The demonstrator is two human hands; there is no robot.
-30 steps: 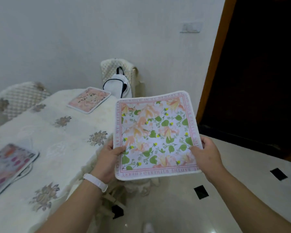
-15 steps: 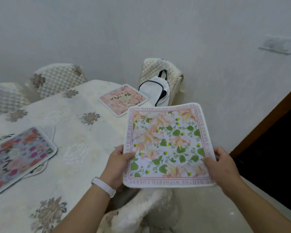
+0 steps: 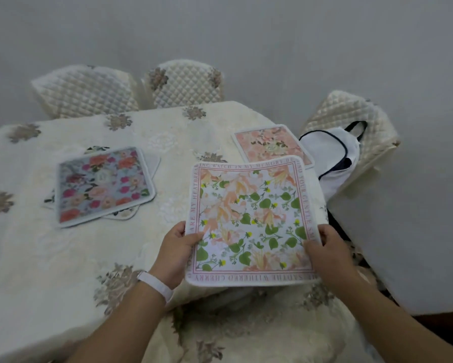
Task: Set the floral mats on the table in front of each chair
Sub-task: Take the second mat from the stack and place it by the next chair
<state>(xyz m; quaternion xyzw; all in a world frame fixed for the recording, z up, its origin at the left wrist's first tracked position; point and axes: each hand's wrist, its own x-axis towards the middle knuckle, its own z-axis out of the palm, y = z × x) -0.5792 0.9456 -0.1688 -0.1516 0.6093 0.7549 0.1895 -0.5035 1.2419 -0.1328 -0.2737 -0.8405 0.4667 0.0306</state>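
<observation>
I hold a square floral mat (image 3: 251,221) with green leaves, peach flowers and a pink lettered border, above the table's near right corner. My left hand (image 3: 177,254) grips its left edge and my right hand (image 3: 327,254) its right edge. A pink floral mat (image 3: 268,144) lies flat at the far right of the table (image 3: 63,258), in front of the right chair (image 3: 351,119). A small stack of mats topped by a blue one with red roses (image 3: 103,184) lies mid-table. Two more quilted chairs (image 3: 184,83) stand at the far side.
A white backpack (image 3: 335,158) with dark trim sits on the right chair. The table wears a cream embroidered cloth that hangs over the near edge. A white wall (image 3: 403,205) runs close along the right side.
The view has swung left and down toward the table. The held mat has come over the table's right corner, closer to the cloth. Both hands keep their grip.
</observation>
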